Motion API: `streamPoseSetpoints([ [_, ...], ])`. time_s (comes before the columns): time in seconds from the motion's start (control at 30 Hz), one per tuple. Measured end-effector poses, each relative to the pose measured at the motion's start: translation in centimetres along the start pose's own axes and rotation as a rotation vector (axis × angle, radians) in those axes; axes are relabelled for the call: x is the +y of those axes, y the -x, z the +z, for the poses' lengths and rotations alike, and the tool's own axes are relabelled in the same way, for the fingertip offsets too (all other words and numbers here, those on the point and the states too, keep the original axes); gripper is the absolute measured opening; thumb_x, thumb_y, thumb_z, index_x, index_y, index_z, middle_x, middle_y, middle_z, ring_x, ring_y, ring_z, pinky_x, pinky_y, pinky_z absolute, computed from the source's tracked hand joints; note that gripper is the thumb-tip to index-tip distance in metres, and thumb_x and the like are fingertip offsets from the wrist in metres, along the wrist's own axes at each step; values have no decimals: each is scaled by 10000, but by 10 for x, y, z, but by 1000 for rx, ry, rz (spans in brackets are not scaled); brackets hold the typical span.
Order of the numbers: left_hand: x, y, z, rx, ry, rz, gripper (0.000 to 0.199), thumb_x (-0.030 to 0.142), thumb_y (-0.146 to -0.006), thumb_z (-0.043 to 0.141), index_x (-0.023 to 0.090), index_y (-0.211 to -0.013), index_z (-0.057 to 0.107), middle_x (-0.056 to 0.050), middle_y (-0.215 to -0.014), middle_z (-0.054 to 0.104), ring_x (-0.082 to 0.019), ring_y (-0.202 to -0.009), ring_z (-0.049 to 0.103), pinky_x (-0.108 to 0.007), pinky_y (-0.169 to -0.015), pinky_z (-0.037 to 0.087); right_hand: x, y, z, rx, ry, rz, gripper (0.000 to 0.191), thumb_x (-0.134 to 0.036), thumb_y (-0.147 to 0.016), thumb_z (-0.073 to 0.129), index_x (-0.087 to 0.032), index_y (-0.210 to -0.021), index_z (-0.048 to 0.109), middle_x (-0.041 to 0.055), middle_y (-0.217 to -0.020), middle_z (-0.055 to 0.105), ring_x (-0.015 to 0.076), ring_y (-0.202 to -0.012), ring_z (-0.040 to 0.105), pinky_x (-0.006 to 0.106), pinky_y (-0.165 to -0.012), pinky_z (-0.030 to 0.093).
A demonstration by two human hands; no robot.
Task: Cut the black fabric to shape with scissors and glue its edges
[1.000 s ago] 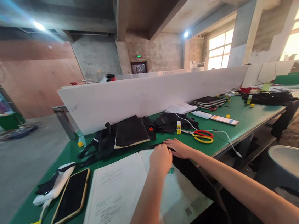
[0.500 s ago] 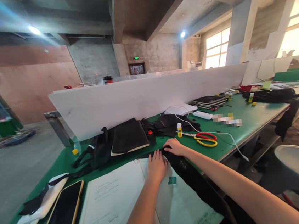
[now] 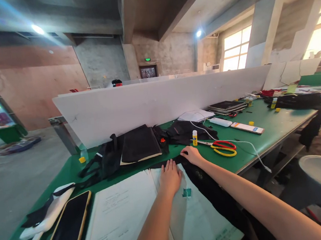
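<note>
Both hands barely moved, fingers flat

Left hand (image 3: 170, 177) on paper (image 3: 121, 215), right hand (image 3: 192, 155) on black cloth (image 3: 214, 198) running toward viewer; green bench (image 3: 253, 133), concrete room

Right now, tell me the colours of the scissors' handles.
Scissors: one handle red, the other yellow, seen in the head view.
</note>
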State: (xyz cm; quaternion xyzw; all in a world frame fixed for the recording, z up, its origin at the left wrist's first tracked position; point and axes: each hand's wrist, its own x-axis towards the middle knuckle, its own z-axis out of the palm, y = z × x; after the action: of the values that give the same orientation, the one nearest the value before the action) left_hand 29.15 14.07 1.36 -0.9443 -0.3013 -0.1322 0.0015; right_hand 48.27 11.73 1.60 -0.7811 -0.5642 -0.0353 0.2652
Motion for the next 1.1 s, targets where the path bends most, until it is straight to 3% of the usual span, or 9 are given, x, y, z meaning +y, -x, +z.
streamPoseSetpoints([
  [0.53,2,1,-3,1,-15,3,525,350,-890,266,90,-1331,383,-113,-1418,349,-220,-1320,289,-440,-1072,251,-2,9,2,114,120,-23,160,-286,-844,505,-258,-828,663,-1,-888,633,164,-912,530,367,-956,245],
  [0.8,6,-13,-2,65,-22,84,566,290,-850,315,62,-1367,304,-114,-1442,301,-201,-1342,235,-416,-1102,179,-5,13,5,174,219,2,188,-318,-846,503,-218,-983,583,46,-1013,587,208,-1008,494,444,-1006,196],
  [0.97,13,-32,5,-48,12,124,555,319,-856,280,91,-1360,329,-92,-1438,317,-190,-1336,250,-405,-1091,214,1,10,-6,198,246,47,287,-356,-872,431,-176,-1059,553,103,-1077,576,259,-1069,475,535,-1023,130],
  [1.1,13,-35,9,-77,10,110,563,320,-864,253,82,-1371,305,-97,-1458,266,-194,-1349,214,-415,-1098,189,3,15,-22,195,235,27,418,-321,-916,272,-166,-1274,420,124,-1316,451,248,-1228,374,516,-1061,98],
])
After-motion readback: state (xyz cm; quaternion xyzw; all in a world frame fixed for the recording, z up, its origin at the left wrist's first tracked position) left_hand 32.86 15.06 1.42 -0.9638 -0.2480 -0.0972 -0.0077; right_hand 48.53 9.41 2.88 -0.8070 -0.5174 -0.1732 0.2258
